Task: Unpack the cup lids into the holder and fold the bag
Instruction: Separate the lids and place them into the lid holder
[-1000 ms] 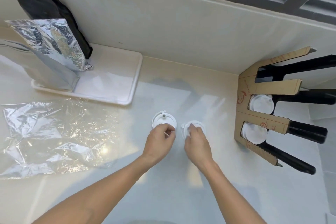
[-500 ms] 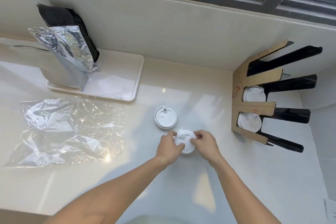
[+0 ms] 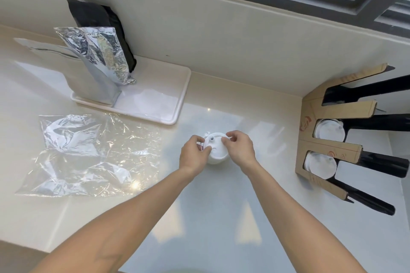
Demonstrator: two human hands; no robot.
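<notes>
A short stack of white cup lids (image 3: pixel 216 150) stands on the pale counter at centre. My left hand (image 3: pixel 195 154) pinches its left rim and my right hand (image 3: pixel 239 148) pinches its right rim. The empty clear plastic bag (image 3: pixel 88 155) lies flat and crinkled on the counter to the left. At the right, the cardboard lid holder (image 3: pixel 328 146) with black slots leans in the corner; white lids (image 3: pixel 329 133) fill its middle slot and more lids (image 3: pixel 320 165) fill the lower one. Its top slot is dark.
A white tray (image 3: pixel 177 99) sits at the back, carrying a silver foil pouch (image 3: pixel 99 66) with a black pouch (image 3: pixel 99 20) behind it. A wall and window frame run along the back. The counter's front edge shows at the lower left.
The two lids that lay apart now sit together as one stack. Both hands shifted back and up with the near lid onto the far one; the camera tilted up.
</notes>
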